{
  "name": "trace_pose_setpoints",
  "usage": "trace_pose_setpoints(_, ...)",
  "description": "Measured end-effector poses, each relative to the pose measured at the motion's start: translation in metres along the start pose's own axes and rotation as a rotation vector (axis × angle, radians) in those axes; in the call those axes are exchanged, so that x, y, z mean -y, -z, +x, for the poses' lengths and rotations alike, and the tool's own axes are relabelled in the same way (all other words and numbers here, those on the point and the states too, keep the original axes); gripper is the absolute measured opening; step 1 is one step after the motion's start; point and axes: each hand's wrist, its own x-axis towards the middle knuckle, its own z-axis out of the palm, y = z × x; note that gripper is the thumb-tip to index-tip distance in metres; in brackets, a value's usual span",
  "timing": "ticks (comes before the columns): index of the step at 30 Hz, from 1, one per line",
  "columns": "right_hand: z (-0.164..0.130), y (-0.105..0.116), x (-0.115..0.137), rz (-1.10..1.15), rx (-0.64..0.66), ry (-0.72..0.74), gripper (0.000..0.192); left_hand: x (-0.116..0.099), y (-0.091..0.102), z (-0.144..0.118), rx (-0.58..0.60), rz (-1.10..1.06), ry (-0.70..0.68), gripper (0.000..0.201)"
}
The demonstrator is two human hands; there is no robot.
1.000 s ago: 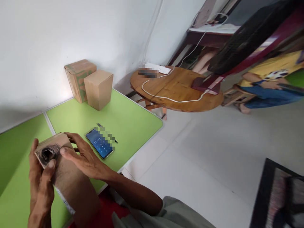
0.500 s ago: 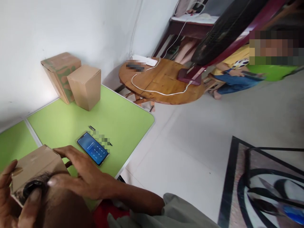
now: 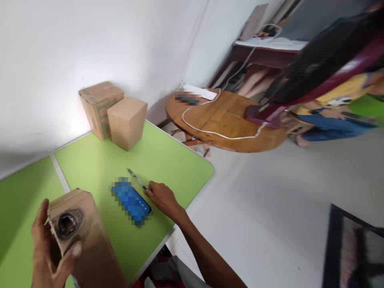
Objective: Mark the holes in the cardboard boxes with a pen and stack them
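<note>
Lower left: left hand (image 3: 49, 248) fingers clamped on cardboard box (image 3: 81, 236), steadying it; right hand (image 3: 160, 197) fingers together, touching phone (image 3: 131, 201) on green surface (image 3: 168, 164).

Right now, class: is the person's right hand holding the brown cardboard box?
No: the right hand rests beside the blue-screened phone; the left hand holds the brown cardboard box.
</note>
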Motion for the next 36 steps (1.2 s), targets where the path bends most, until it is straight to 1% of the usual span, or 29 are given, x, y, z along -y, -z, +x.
trace_pose_setpoints(2,-0.003,0.004,0.008,0.053,-0.010,0.042,0.034,0.012,0.004,0.004,0.030,-0.019,-0.015,0.116)
trace_pose_setpoints(3,-0.007,0.006,0.015,0.154,-0.003,0.092,0.033,0.020,0.006,0.006,0.036,-0.031,-0.042,0.116)
trace_pose_setpoints(4,-0.013,0.008,0.024,0.318,0.020,0.165,0.033,0.027,0.008,0.008,0.042,-0.047,-0.067,0.117)
trace_pose_setpoints(6,-0.032,0.008,0.046,0.762,0.104,0.350,0.036,0.038,0.008,0.010,0.056,-0.075,-0.088,0.115)
trace_pose_setpoints(7,-0.043,0.006,0.058,0.976,0.156,0.440,0.039,0.041,0.007,0.011,0.068,-0.083,-0.088,0.113)
trace_pose_setpoints(8,-0.054,0.002,0.071,1.138,0.197,0.520,0.039,0.044,0.006,0.011,0.079,-0.085,-0.089,0.110)
trace_pose_setpoints(9,-0.065,-0.003,0.084,1.219,0.221,0.584,0.036,0.046,0.004,0.010,0.090,-0.084,-0.094,0.107)
trace_pose_setpoints(10,-0.075,-0.008,0.095,1.250,0.214,0.637,0.032,0.047,0.003,0.010,0.095,-0.082,-0.108,0.105)
trace_pose_setpoints(12,-0.090,-0.019,0.113,1.222,0.157,0.746,0.018,0.051,0.002,0.009,0.094,-0.083,-0.136,0.104)
trace_pose_setpoints(14,-0.095,-0.026,0.122,1.159,0.080,0.843,0.006,0.054,0.003,0.007,0.097,-0.088,-0.136,0.106)
trace_pose_setpoints(15,-0.096,-0.028,0.125,1.134,0.056,0.880,0.004,0.056,0.003,0.006,0.098,-0.092,-0.133,0.106)
trace_pose_setpoints(18,-0.094,-0.028,0.126,1.098,0.028,0.936,0.012,0.058,0.005,0.004,0.084,-0.092,-0.130,0.108)
trace_pose_setpoints(22,-0.093,-0.024,0.125,1.016,0.002,0.982,0.012,0.059,0.004,0.004,0.086,-0.085,-0.103,0.117)
trace_pose_setpoints(27,-0.094,-0.019,0.123,0.914,0.016,1.026,0.010,0.062,0.004,0.004,0.075,-0.105,-0.106,0.112)
trace_pose_setpoints(29,-0.095,-0.017,0.121,0.867,0.029,1.023,0.009,0.063,0.005,0.002,0.071,-0.116,-0.103,0.107)
trace_pose_setpoints(31,-0.095,-0.014,0.118,0.839,0.024,0.989,0.010,0.063,0.006,0.000,0.070,-0.124,-0.092,0.105)
trace_pose_setpoints(34,-0.095,-0.012,0.114,0.859,0.012,0.881,0.010,0.062,0.007,-0.002,0.072,-0.131,-0.091,0.107)
trace_pose_setpoints(36,-0.094,-0.012,0.116,0.901,0.037,0.790,0.011,0.060,0.006,-0.003,0.075,-0.133,-0.098,0.107)
